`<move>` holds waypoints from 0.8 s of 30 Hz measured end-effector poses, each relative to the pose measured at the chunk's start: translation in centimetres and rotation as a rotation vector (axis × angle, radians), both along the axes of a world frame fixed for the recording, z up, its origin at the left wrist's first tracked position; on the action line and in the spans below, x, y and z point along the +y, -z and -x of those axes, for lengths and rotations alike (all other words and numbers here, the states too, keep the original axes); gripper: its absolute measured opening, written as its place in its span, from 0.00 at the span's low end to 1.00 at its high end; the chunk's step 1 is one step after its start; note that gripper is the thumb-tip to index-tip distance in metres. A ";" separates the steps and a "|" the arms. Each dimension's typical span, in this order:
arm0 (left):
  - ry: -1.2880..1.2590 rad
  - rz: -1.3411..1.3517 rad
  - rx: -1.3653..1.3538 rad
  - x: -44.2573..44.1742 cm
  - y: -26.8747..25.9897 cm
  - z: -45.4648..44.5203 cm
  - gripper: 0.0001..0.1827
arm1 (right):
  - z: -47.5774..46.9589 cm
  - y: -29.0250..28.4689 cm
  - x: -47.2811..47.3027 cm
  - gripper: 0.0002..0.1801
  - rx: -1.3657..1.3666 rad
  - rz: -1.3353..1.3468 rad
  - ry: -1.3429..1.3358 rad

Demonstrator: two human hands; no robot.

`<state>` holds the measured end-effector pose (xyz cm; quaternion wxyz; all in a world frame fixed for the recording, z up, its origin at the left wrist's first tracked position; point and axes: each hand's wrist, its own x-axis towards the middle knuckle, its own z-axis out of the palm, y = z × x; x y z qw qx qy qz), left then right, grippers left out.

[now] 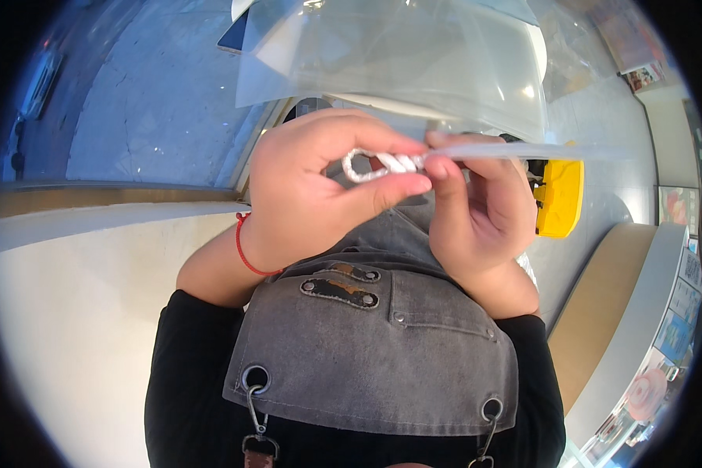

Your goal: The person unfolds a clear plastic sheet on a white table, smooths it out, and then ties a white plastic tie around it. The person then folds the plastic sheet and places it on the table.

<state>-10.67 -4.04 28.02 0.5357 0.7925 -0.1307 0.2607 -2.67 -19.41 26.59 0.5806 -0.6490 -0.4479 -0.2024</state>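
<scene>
My left hand (310, 181), with a thin red cord round its wrist, pinches a white twisted cord (399, 162) between thumb and fingertips. A small loop of the cord bends back towards the palm. Close beside it, my right hand (479, 205) grips the other end of the twisted part between thumb and index finger. From there a pale, translucent strip (532, 151), blurred, stretches out to the right across the right fingers; its material is unclear. Both hands are held in front of a grey apron (362, 357) with metal eyelets.
A large clear plastic sheet (398, 58) spreads beyond my hands, over a pale rounded surface. A yellow object (561, 196) stands low at the right. A pale curved counter (596, 304) lies further right, and a white panel (93, 310) at the left.
</scene>
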 end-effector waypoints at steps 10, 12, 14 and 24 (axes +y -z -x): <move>0.214 0.782 0.459 -0.7 0.1 0.4 0.13 | -2.1 0.3 0.5 0.17 -0.299 0.068 0.057; 0.326 0.854 0.474 -0.1 0.6 0.2 0.12 | -2.3 0.1 0.5 0.15 -0.247 0.055 -0.025; 0.361 0.936 0.467 -0.2 1.0 0.4 0.10 | -2.3 0.2 0.6 0.14 -0.191 0.049 -0.102; 0.659 1.098 0.440 0.1 1.1 0.4 0.15 | -2.0 0.6 0.3 0.15 0.275 -0.026 -0.595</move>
